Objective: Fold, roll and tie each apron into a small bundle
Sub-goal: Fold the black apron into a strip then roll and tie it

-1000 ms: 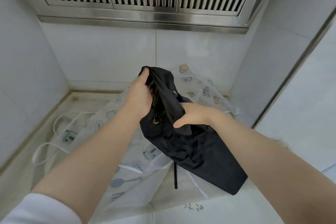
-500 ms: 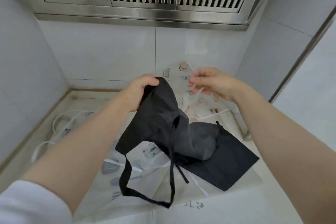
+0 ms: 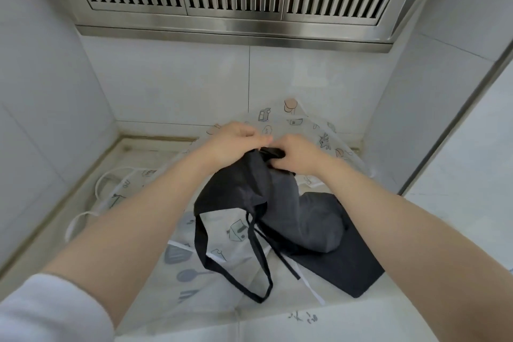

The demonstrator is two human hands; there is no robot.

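My left hand [image 3: 231, 144] and right hand [image 3: 298, 155] both pinch the black apron [image 3: 249, 191] by its top edge. Its dangling neck strap [image 3: 230, 266] could snag the patterned apron [image 3: 302, 125] underneath and drag it along the desk [image 3: 347, 322].

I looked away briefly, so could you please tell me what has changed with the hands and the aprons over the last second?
The right hand let go of the black apron, lifted away, then came back to grip its top edge beside the left hand, which kept holding it. The apron opened out, its neck loop now hanging. The printed white apron stayed spread underneath.
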